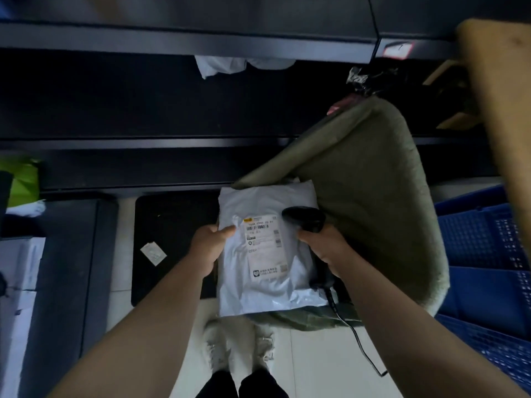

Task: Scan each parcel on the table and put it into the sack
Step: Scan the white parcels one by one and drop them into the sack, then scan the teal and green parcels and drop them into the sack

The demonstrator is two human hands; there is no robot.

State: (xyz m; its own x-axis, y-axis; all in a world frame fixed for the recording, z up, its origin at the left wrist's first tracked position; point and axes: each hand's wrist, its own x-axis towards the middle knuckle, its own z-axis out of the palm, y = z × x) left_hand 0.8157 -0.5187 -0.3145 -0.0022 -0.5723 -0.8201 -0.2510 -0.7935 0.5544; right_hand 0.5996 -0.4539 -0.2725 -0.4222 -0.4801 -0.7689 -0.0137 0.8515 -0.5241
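A grey-white poly mailer parcel (267,202) with a white shipping label (263,245) is held flat above the floor. My left hand (208,248) grips its left edge, thumb on top beside the label. My right hand (321,248) holds a black corded barcode scanner (304,219), whose head sits over the parcel's right side next to the label. An olive-green sack (367,202) stands just to the right and behind the parcel, its mouth partly covered by the parcel.
Dark shelving (172,110) runs across the back with a white bag (221,66) on it. A black mat (169,242) lies on the floor, blue plastic crates (485,268) stand at right, white boxes (17,297) at left, a wooden board (497,104) at upper right.
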